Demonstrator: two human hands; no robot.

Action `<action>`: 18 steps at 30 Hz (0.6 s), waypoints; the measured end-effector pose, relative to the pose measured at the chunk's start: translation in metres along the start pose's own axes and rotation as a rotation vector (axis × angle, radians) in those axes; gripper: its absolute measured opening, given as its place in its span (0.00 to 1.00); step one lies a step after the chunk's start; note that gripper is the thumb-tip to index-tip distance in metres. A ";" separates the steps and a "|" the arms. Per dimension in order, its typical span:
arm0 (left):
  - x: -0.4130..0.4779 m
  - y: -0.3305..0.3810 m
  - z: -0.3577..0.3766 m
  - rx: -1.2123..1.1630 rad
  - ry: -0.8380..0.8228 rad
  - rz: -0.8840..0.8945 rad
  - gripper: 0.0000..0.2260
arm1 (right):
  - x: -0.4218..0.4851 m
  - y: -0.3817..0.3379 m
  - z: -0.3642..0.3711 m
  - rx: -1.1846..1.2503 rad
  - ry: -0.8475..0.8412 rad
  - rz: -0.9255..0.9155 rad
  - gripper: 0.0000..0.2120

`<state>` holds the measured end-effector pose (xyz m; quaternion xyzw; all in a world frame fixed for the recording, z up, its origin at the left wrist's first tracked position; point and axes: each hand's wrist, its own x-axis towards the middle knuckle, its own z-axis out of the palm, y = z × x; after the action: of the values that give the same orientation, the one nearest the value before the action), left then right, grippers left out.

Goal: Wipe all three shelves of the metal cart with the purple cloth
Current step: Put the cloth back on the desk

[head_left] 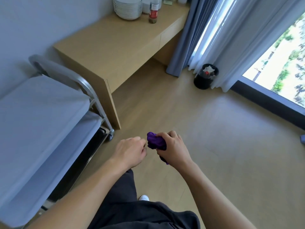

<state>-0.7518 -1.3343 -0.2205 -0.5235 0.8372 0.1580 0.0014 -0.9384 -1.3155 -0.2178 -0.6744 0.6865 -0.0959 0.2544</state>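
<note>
Our right grip (173, 149) holds the balled cloth (156, 142); the cart (41, 113) lies left of it, nearer our loosely curled, empty left grip (130, 151).

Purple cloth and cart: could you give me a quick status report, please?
Right hand grips bunched purple cloth. Left hand curled beside it, contact unclear. Metal cart at left, untouched. Nothing between hands and cart.

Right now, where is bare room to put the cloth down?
The cart's top shelf is bare, up to its handle. The desk is free from its near edge to the bottle and plates, which crowd its far end.
</note>
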 end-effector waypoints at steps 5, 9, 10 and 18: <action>0.082 -0.070 -0.025 -0.001 0.046 -0.039 0.09 | 0.110 -0.033 -0.013 -0.058 0.010 -0.064 0.24; 0.140 -0.130 -0.056 -0.009 0.058 -0.109 0.10 | 0.200 -0.075 -0.031 -0.111 -0.005 -0.140 0.23; 0.152 -0.144 -0.065 -0.003 0.067 -0.119 0.10 | 0.222 -0.086 -0.034 -0.113 -0.001 -0.163 0.23; 0.216 -0.243 -0.121 -0.017 0.107 -0.253 0.08 | 0.359 -0.155 -0.033 -0.141 -0.061 -0.328 0.24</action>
<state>-0.6164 -1.6529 -0.2061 -0.6326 0.7621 0.1356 -0.0278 -0.8042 -1.6840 -0.1950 -0.7962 0.5641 -0.0674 0.2083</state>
